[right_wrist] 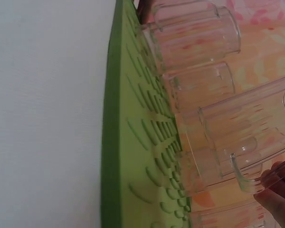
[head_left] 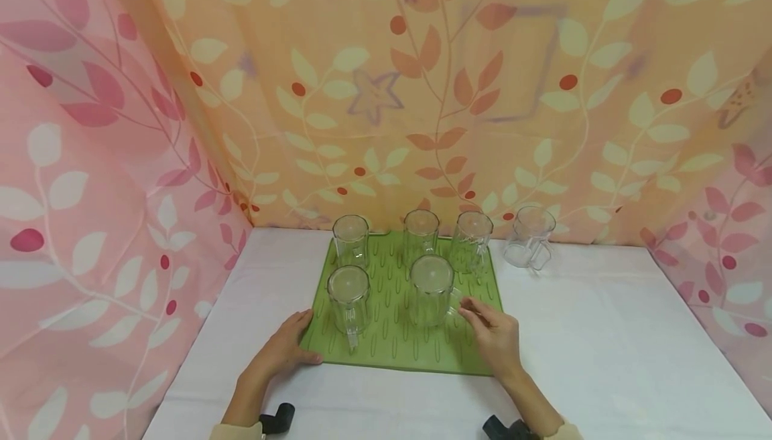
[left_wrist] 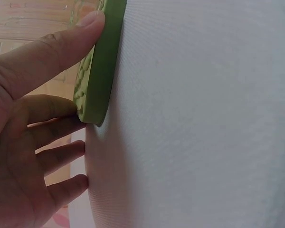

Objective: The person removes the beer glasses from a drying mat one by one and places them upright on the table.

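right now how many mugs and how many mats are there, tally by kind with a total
Mugs: 6
Mat: 1
Total: 7

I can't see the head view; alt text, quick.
The right hand holds a clear mug by its handle over a green mat with four more mugs. The left hand touches the mat's near-left corner; a sixth mug stands on white cloth at right.

Clear mug [right_wrist: 249,130], right wrist view, right: one end cropped. Right hand [right_wrist: 278,194], lower right: largely cut off. Left hand [left_wrist: 21,154], left wrist view: cropped left.
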`<action>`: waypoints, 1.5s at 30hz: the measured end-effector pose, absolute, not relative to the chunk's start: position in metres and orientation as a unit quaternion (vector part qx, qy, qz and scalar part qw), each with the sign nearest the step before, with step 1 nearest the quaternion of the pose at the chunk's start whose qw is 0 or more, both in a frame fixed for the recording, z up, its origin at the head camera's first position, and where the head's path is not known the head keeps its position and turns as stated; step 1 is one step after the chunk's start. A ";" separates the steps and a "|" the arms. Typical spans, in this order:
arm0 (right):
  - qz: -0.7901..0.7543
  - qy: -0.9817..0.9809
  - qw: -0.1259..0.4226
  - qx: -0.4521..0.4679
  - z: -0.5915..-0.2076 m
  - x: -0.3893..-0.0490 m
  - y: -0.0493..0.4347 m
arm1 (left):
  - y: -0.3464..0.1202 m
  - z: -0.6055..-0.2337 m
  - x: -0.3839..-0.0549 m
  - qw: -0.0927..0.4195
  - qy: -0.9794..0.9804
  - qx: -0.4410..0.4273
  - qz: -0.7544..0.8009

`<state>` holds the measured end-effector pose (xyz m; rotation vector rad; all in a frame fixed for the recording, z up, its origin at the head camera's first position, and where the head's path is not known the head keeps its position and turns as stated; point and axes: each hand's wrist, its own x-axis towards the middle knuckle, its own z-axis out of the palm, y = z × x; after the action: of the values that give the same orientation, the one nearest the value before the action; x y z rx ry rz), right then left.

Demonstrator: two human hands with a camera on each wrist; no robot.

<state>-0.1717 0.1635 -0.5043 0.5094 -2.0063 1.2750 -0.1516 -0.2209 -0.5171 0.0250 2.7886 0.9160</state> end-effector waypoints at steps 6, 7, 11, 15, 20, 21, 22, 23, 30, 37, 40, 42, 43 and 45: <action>0.503 -0.764 0.346 0.210 -0.494 -0.175 0.165 | -0.221 -0.517 -0.152 0.099 0.946 0.014 0.308; 0.506 -0.762 0.343 0.212 -0.491 -0.174 0.165 | -0.221 -0.518 -0.152 0.099 0.946 0.014 0.308; 0.520 -0.757 0.333 0.215 -0.470 -0.167 0.160 | -0.221 -0.518 -0.151 0.099 0.946 0.016 0.308; 0.522 -0.750 0.335 0.232 -0.446 -0.160 0.155 | -0.221 -0.517 -0.151 0.098 0.945 0.015 0.311; 0.510 -0.754 0.343 0.232 -0.444 -0.165 0.156 | -0.220 -0.516 -0.151 0.098 0.945 0.015 0.311; 0.511 -0.754 0.342 0.230 -0.446 -0.168 0.157 | -0.220 -0.515 -0.151 0.099 0.945 0.013 0.312; 0.513 -0.754 0.340 0.230 -0.449 -0.171 0.158 | -0.220 -0.515 -0.151 0.100 0.945 0.012 0.312; 0.516 -0.753 0.338 0.229 -0.451 -0.174 0.159 | -0.219 -0.515 -0.151 0.100 0.945 0.012 0.312; 0.528 -0.746 0.318 0.250 -0.443 -0.182 0.161 | -0.220 -0.514 -0.150 0.104 0.943 0.012 0.316; 0.533 -0.753 0.299 0.246 -0.430 -0.184 0.163 | -0.221 -0.513 -0.150 0.102 0.946 0.012 0.306; 0.538 -0.756 0.289 0.234 -0.428 -0.185 0.165 | -0.221 -0.513 -0.152 0.102 0.947 0.016 0.305; 0.539 -0.758 0.286 0.230 -0.428 -0.185 0.166 | -0.221 -0.514 -0.152 0.104 0.946 0.016 0.305; 0.540 -0.758 0.284 0.230 -0.428 -0.185 0.167 | -0.221 -0.514 -0.152 0.105 0.946 0.017 0.305; 0.542 -0.760 0.278 0.228 -0.428 -0.184 0.168 | -0.221 -0.514 -0.152 0.105 0.946 0.018 0.305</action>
<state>-0.1839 0.1684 -0.4279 0.6122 -2.0386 1.4535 -0.1520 -0.2210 -0.5142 0.0523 2.7889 0.8997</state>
